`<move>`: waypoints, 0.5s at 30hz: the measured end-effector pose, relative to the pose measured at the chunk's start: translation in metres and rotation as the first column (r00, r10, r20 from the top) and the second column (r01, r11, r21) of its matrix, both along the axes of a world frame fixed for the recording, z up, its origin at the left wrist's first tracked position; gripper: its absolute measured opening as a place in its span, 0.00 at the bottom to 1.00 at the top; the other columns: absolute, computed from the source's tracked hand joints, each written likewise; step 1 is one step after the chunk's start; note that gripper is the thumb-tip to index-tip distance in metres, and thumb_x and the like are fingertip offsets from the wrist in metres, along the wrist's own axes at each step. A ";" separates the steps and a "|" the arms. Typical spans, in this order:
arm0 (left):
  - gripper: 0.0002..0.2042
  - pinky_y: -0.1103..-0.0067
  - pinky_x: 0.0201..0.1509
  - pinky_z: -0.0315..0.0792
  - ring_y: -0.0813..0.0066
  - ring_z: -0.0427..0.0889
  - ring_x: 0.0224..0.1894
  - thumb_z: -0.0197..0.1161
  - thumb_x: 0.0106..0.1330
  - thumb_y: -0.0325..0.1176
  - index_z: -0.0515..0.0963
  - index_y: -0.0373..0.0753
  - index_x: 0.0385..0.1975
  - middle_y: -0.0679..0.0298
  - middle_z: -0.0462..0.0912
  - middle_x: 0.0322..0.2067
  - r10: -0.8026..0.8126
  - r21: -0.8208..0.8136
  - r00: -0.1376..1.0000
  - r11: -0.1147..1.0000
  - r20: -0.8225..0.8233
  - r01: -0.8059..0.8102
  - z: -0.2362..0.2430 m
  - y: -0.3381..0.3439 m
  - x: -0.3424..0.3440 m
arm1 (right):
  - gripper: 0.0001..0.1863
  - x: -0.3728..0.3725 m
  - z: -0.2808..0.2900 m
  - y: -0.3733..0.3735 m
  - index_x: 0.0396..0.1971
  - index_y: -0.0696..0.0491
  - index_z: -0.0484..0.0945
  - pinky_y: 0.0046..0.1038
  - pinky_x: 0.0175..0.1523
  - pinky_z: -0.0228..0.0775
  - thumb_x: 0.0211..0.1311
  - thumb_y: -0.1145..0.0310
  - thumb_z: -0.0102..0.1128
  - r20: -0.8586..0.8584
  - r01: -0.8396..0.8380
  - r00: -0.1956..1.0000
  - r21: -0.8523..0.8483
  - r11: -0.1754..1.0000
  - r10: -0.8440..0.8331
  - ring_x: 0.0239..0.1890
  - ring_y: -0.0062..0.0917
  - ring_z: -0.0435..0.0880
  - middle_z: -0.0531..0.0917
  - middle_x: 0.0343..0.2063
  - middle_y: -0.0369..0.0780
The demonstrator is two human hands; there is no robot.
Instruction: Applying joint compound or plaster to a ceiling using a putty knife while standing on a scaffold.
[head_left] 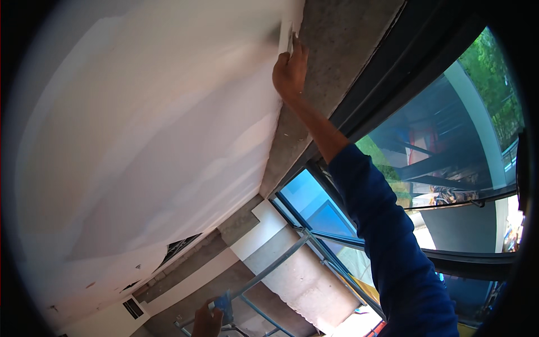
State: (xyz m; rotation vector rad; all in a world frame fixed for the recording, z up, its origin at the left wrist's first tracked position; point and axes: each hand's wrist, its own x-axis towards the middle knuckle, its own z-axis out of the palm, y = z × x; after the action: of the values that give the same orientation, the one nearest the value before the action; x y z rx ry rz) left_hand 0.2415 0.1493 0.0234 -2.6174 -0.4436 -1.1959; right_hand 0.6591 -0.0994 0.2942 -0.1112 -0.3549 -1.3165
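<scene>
My right hand (pixel 291 70), at the end of a raised arm in a dark blue sleeve, is closed round a flat, pale, narrow tool (pixel 286 38). That tool is pressed against or very near the white ceiling (pixel 168 106), along its border with the bare grey concrete strip (pixel 331 39). Its exact kind is hard to make out. Low in the view, my left hand (pixel 206 322) is closed on a small blue object (pixel 224 306), whose shape is partly hidden by the fingers.
A metal scaffold frame (pixel 275 261) stands below, near the left hand. Dark-framed windows (pixel 449 140) run along the right, with greenery outside. A dark opening (pixel 178 247) breaks the ceiling's far edge. Patchy grey and white wall (pixel 281 247) lies beyond.
</scene>
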 end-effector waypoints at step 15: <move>0.16 0.67 0.41 0.71 0.49 0.79 0.35 0.50 0.55 0.31 0.72 0.32 0.43 0.46 0.78 0.30 0.100 -0.067 0.994 0.993 0.043 -0.097 0.001 0.004 -0.021 | 0.30 -0.073 0.038 0.014 0.53 0.64 0.58 0.42 0.51 0.63 0.48 0.81 0.56 -0.076 0.075 0.994 0.025 0.997 -0.073 0.49 0.47 0.66 0.61 0.51 0.53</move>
State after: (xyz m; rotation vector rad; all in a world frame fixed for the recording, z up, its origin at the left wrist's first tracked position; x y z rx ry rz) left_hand 0.2207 0.1538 0.0249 -2.5922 -0.6228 -1.2325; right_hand 0.5860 -0.0859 0.3318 -0.1513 -0.2709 -1.3862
